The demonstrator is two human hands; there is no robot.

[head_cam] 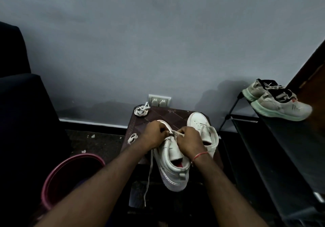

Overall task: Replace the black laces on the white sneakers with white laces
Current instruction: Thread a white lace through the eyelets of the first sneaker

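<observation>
A white sneaker (pixel 173 163) lies on a small dark stool (pixel 163 114), heel toward me. My left hand (pixel 154 135) grips its left side near the eyelets. My right hand (pixel 190 143) pinches a white lace (pixel 178 133) over the tongue. One end of that lace (pixel 148 177) hangs down the stool's front. The second white sneaker (pixel 202 128) stands to the right, with no lace in its eyelets. A coiled white lace (pixel 141 111) lies at the stool's back left corner. A smaller white loop (pixel 132 138) hangs at its left edge. No black lace is visible.
A pink bucket (pixel 70 174) stands on the floor at my left. A black rack (pixel 281 147) on the right carries a grey pair of sneakers (pixel 276 101). A wall socket (pixel 159 100) sits behind the stool. Dark furniture (pixel 19 103) fills the left side.
</observation>
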